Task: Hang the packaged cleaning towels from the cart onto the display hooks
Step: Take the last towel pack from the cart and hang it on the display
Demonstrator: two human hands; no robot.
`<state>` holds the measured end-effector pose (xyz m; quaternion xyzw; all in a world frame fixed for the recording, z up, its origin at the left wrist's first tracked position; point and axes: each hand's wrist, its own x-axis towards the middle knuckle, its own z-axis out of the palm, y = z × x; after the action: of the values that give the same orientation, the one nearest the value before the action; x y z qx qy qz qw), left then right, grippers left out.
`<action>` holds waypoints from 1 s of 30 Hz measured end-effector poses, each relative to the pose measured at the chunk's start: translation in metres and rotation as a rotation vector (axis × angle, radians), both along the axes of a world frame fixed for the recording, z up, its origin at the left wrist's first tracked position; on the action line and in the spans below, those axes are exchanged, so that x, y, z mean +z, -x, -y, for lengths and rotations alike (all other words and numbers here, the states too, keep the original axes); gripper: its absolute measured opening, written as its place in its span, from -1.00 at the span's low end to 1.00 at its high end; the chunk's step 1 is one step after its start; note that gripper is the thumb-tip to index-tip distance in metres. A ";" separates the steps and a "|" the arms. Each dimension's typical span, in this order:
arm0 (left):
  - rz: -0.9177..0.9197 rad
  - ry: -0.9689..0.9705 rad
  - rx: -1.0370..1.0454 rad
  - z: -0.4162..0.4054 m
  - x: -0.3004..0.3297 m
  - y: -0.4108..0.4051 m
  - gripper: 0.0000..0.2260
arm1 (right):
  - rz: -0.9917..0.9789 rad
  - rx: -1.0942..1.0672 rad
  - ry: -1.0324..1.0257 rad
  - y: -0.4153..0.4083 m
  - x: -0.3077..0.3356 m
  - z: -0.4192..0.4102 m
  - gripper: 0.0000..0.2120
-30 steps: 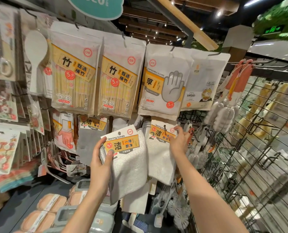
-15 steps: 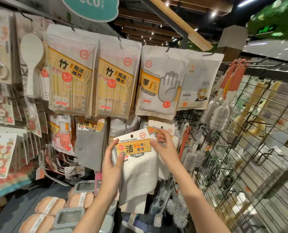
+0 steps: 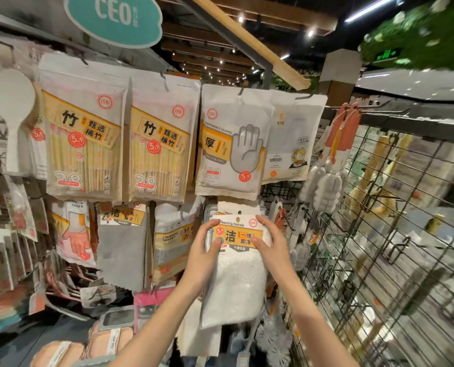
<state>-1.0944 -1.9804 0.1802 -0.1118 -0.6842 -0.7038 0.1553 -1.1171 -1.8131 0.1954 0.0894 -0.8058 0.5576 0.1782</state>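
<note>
A packaged white cleaning towel [image 3: 233, 282] with an orange and white header card hangs in front of the display. The card's hole sits at a hook tip [image 3: 238, 219] below the disposable glove pack. My left hand [image 3: 203, 256] grips the card's left edge, thumb on its front. My right hand [image 3: 269, 246] holds the card's right edge, fingers over its upper corner. Another towel pack [image 3: 227, 207] shows just behind, on the same hook. The cart is out of view.
Chopstick packs [image 3: 84, 144] and a disposable glove pack [image 3: 232, 144] hang above. A grey cloth [image 3: 121, 247] and sponge pack [image 3: 174, 239] hang to the left. Bottle brushes [image 3: 326, 186] hang at right beside a wire grid panel [image 3: 379, 234]. Sponges [image 3: 109, 340] lie on the shelf below.
The towel pack moved right and up to the hook under the glove pack. My right hand came off the hanging packs and took the card's right edge.
</note>
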 end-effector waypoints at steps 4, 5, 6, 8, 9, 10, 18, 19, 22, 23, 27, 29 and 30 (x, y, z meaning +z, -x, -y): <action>-0.008 0.070 -0.018 -0.006 -0.003 0.026 -0.71 | 0.031 -0.073 -0.010 0.013 -0.001 -0.005 -0.55; -0.009 0.081 -0.021 -0.007 -0.003 0.031 -0.70 | 0.039 -0.084 -0.015 0.017 -0.001 -0.006 -0.55; -0.007 0.089 -0.019 -0.009 -0.004 0.036 -0.70 | 0.045 -0.097 -0.019 0.020 -0.003 -0.006 -0.55; 0.004 0.086 -0.020 -0.010 -0.006 0.044 -0.70 | 0.053 -0.122 -0.031 0.027 -0.007 -0.006 -0.53; 0.006 0.082 -0.023 -0.011 -0.007 0.047 -0.69 | 0.055 -0.131 -0.030 0.030 -0.009 -0.006 -0.52; 0.007 0.082 -0.026 -0.011 -0.007 0.050 -0.68 | 0.060 -0.137 -0.020 0.033 -0.011 -0.005 -0.50; 0.027 0.093 -0.003 -0.010 -0.030 0.061 -0.69 | 0.026 -0.124 -0.031 0.039 -0.022 -0.002 -0.57; 0.026 0.101 0.000 -0.011 -0.030 0.062 -0.68 | 0.032 -0.139 -0.044 0.041 -0.025 -0.002 -0.57; -0.049 0.276 0.132 -0.011 -0.025 0.069 -0.63 | 0.028 -0.205 -0.122 0.049 -0.029 0.000 -0.56; -0.081 0.377 0.211 -0.010 -0.023 0.072 -0.60 | 0.021 -0.234 -0.172 0.052 -0.030 0.001 -0.55; -0.207 0.734 0.389 -0.007 -0.027 0.090 -0.43 | -0.009 -0.321 -0.490 0.062 -0.035 0.002 -0.38; -0.240 0.830 0.364 -0.008 -0.034 0.099 -0.32 | -0.051 -0.313 -0.585 0.070 -0.039 0.000 -0.31; -0.227 0.867 0.344 -0.008 -0.036 0.102 -0.27 | -0.065 -0.305 -0.601 0.072 -0.041 0.000 -0.27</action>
<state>-1.1962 -1.9721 0.1446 -0.1275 -0.9018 -0.3011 0.2826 -1.1893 -1.8129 0.1548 0.0341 -0.9321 0.2588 0.2511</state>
